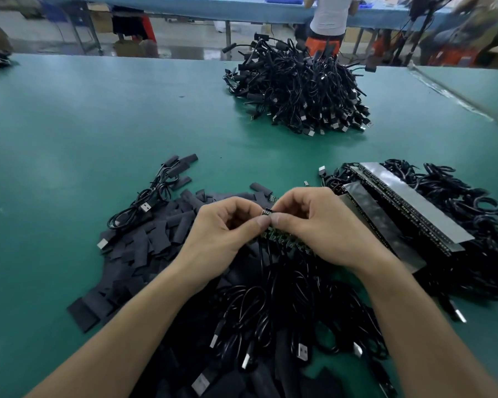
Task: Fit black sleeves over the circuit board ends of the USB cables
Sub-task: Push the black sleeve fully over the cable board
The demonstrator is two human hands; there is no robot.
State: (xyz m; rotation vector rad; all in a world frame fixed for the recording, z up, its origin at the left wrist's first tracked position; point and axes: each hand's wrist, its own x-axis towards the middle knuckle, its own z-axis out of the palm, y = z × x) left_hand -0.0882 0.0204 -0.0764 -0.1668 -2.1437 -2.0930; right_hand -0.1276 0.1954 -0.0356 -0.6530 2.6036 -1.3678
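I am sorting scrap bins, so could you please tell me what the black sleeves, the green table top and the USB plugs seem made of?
Black sleeves: dull, flattened tubes, probably soft plastic, matte. Green table top: smooth with soft glare, likely a rubber or vinyl mat. USB plugs: bright silvery shells, apparently metal.

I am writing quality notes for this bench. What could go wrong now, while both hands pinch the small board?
The left hand and right hand pinch one small circuit board just above a green strip of boards; hard bending might crack it. The tangled cables beneath could snag and pull neighbouring boards.
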